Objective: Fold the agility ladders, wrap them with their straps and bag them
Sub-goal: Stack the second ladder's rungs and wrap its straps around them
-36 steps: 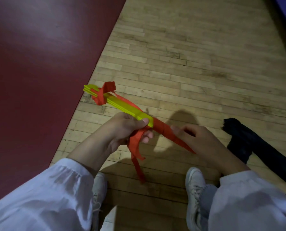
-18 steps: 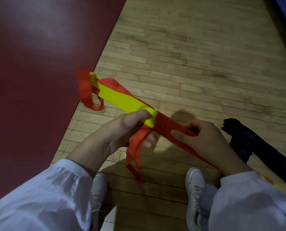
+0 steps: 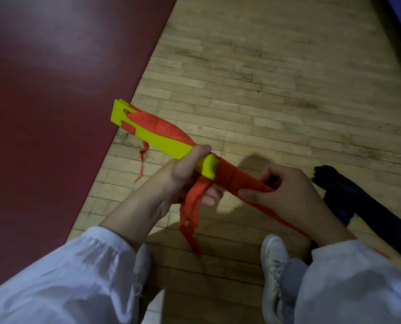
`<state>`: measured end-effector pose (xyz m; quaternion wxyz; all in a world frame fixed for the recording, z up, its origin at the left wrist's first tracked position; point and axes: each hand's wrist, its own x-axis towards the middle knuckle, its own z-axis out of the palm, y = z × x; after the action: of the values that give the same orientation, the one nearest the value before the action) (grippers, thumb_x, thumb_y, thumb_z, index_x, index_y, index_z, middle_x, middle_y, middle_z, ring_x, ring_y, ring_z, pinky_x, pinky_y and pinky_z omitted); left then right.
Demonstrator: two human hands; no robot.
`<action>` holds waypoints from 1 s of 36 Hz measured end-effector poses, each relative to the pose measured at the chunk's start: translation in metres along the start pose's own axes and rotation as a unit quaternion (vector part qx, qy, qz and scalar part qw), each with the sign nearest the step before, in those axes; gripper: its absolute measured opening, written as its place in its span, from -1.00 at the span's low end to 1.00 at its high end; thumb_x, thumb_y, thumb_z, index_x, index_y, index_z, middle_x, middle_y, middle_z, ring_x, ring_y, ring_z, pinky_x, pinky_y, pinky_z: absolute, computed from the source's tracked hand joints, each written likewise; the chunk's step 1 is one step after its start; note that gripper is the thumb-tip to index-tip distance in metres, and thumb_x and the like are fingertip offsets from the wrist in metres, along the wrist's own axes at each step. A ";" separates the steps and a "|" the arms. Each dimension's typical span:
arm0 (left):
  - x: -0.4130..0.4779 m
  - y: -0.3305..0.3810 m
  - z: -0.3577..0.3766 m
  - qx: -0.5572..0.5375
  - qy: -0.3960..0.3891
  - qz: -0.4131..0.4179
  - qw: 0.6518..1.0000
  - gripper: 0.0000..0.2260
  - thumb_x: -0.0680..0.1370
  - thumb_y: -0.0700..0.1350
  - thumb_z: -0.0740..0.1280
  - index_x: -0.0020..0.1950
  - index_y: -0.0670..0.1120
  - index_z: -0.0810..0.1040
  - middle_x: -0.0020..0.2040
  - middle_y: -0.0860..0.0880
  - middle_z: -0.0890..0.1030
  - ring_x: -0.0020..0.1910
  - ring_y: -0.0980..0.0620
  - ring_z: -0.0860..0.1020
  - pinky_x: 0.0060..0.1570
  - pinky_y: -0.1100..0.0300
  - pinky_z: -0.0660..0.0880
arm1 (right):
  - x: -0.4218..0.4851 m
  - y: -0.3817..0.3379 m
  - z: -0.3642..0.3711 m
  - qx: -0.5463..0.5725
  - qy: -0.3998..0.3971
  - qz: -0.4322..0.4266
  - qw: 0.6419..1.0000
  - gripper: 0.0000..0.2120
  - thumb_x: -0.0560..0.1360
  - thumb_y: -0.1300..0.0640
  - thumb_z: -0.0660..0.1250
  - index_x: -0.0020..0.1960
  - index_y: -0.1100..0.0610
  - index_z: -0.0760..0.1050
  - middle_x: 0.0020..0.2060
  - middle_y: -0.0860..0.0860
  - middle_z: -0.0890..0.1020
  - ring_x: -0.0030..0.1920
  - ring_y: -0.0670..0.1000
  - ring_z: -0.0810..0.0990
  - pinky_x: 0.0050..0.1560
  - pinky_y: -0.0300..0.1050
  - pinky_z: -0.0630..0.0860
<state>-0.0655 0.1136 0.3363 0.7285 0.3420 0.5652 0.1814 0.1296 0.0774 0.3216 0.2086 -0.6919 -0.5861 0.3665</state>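
The folded agility ladder [image 3: 162, 141], a flat stack of yellow rungs, is held in the air above the wooden floor [image 3: 265, 90]; its long axis runs from far left, over the edge of the dark red floor area [image 3: 43, 113], to near right. The left hand [image 3: 180, 174] is clenched round the stack about midway, thumb on top and fingers curled beneath; the right hand [image 3: 295, 195] grasps the near-right end, pinching the red strap [image 3: 237, 178] where it is wound in flat turns round the rungs. So the wrapped part lies between the two hands, and the bare yellow length lies far left of the left hand; a run of strap leads from the right hand toward the right sleeve, and loose strap ends [image 3: 191, 220] hang under the left hand.

As I judge it, the wrapping is partly done; further turns must travel along the axis toward far left, so the left hand stands in their way and would have to shift; the right hand is nearer the working strap. What seems a dark bag [image 3: 363, 206] lies on the floor to the right, not yet used.
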 end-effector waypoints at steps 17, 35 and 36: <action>-0.002 0.003 -0.002 0.041 -0.016 0.007 0.999 -0.48 0.56 0.24 0.11 -0.08 -0.20 0.60 -0.32 -0.20 0.62 -0.51 -0.05 0.55 -0.43 0.30 0.51 | -0.003 -0.005 0.007 0.172 -0.147 0.065 0.972 -0.42 0.33 -0.35 0.19 0.10 0.07 0.51 -0.24 0.09 0.70 -0.31 0.06 0.67 -0.28 -0.12 0.54; -0.005 -0.005 -0.013 0.052 -0.011 0.061 0.997 -0.43 0.52 0.19 0.23 0.00 -0.35 0.61 -0.17 -0.24 0.67 -0.37 -0.01 0.62 -0.40 0.30 0.53 | 0.001 -0.005 0.011 0.095 -0.074 0.040 0.992 -0.49 0.30 -0.34 0.16 -0.03 0.01 0.59 -0.26 -0.05 0.65 -0.32 -0.16 0.60 -0.27 -0.33 0.44; -0.005 -0.005 -0.012 0.046 -0.012 0.069 0.997 -0.44 0.53 0.16 0.23 0.02 -0.37 0.61 -0.17 -0.25 0.66 -0.38 0.00 0.61 -0.41 0.30 0.53 | 0.001 -0.005 0.011 0.091 -0.075 0.038 0.992 -0.49 0.30 -0.34 0.15 -0.04 0.01 0.58 -0.25 -0.05 0.65 -0.30 -0.13 0.60 -0.24 -0.29 0.43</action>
<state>-0.0792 0.1106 0.3343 0.7044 0.4151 0.5394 0.2010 0.1183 0.0775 0.3177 0.2119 -0.6627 -0.5374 0.4765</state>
